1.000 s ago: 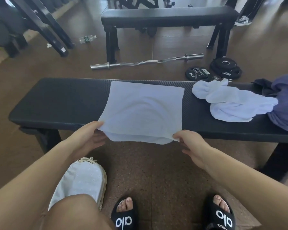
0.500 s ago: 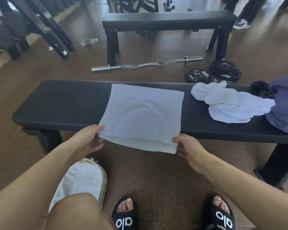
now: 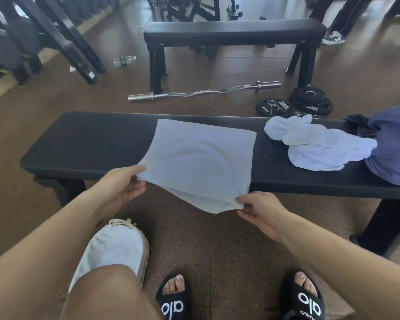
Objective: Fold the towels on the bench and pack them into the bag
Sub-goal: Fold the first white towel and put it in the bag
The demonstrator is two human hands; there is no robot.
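towel (image 3: 201, 158) half-folded on bench (image 3: 90, 144) | left hand (image 3: 120, 188), right hand (image 3: 261, 209) pinch near corners | crumpled towel (image 3: 319, 146) unfolded | bag (image 3: 116, 248) unpacked

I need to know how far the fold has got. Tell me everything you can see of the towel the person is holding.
The held towel is pale white-blue, soft terry-looking cloth, already folded into a rough square of at least two layers. Its far part lies flat on the black bench; its near edge hangs off the bench's front. The left hand pinches the near left corner, the right hand the near right corner, where the layers show. Shallow creases curve across its top. It lies apart from the crumpled towel.
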